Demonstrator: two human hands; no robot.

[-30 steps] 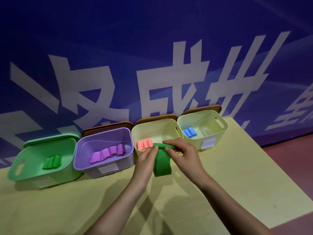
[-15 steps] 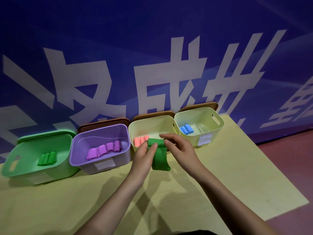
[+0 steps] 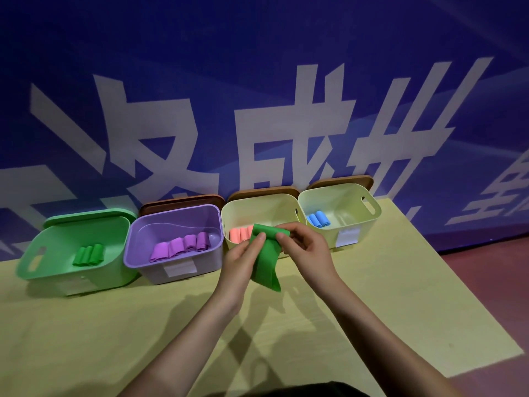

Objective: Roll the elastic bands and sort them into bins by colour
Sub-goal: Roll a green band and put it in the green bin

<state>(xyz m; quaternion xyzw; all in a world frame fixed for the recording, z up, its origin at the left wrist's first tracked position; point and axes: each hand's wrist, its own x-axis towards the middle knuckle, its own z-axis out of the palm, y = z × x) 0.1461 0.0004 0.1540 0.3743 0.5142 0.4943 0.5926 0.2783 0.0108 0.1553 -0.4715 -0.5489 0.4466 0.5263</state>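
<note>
Head view: a green elastic band (image 3: 266, 262) is held above the middle of the table (image 3: 400, 296), just in front of the bins along its far edge. Its rolled upper end is pinched by the left hand (image 3: 243, 262) and the right hand (image 3: 307, 247), fingers curled round it, while the loose tail hangs down between them. Along the far edge four open bins are lined up: a green bin (image 3: 43, 267) at the left with green rolls (image 3: 88, 255), a purple bin (image 3: 137, 253) with purple rolls (image 3: 180, 247), a cream bin (image 3: 286, 203) with pink rolls (image 3: 239, 234), and a second cream bin (image 3: 372, 216) near the far right corner with blue rolls (image 3: 318, 219). The table is covered in pale yellow-green. Behind it a blue wall (image 3: 257, 53) with large white characters is seen, and reddish floor (image 3: 492, 279) lies off the right edge.
</note>
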